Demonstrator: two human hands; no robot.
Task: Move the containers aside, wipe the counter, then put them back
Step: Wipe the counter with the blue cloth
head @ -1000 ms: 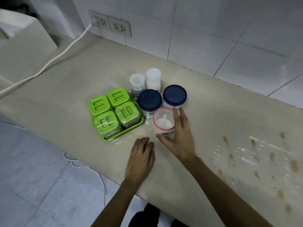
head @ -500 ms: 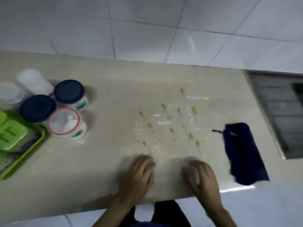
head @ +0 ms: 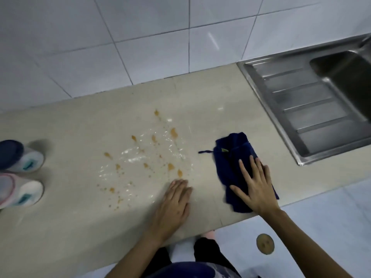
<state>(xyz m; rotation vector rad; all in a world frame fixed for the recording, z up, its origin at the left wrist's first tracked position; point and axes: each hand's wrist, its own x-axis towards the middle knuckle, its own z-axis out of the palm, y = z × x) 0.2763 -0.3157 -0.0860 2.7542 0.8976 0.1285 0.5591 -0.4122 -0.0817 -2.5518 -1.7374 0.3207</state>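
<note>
A dark blue cloth (head: 228, 155) lies crumpled on the beige counter (head: 70, 125), right of a patch of orange-brown drops and white smears (head: 144, 159). My right hand (head: 255, 185) rests flat on the cloth's near half, fingers spread. My left hand (head: 174, 201) lies palm-down on the bare counter just below the spill, holding nothing. At the far left edge stand two white containers: one with a dark blue lid (head: 18, 156) and one with a pink-rimmed clear lid (head: 20, 190), both cut off by the frame.
A stainless steel sink (head: 313, 101) with a ribbed drainboard is set into the counter at the right. White wall tiles (head: 140, 47) back the counter. The counter's front edge runs just below my hands, with the tiled floor and a round drain (head: 265, 244) beneath.
The view has swung right from the containers to the spill and sink. My right hand has moved right from the bare counter onto the blue cloth. My left hand stays flat by the spill.
</note>
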